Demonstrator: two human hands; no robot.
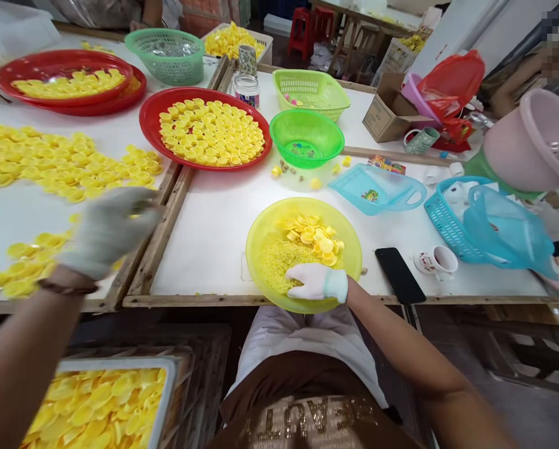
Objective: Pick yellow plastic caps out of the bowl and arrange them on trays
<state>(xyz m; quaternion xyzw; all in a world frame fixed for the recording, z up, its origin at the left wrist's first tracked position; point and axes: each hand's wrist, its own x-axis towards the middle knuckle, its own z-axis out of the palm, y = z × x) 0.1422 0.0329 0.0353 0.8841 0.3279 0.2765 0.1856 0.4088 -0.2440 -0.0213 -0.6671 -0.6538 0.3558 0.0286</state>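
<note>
My left hand (113,227), in a white glove, hovers over the left table close to loose yellow plastic cups (40,249). Motion smears its fingers, and a bit of yellow shows near the fingertips, so I cannot make out a hold. In front of me a translucent yellow bowl (302,206) sits at the table edge. It contains small yellow beads (274,262) and a heap of yellow cups (317,237) at its far right. My gloved right hand (314,280) rests inside the bowl, thumb apart from the fingers, fingertips touching the beads.
A red tray (148,118) of upright yellow cups stands ahead, beside a green bowl (307,156). To the right are a blue scoop-shaped tray (377,187), a phone (400,274), a mug (436,260) and a blue basket (448,231). A crate (170,374) of yellow pieces is below left.
</note>
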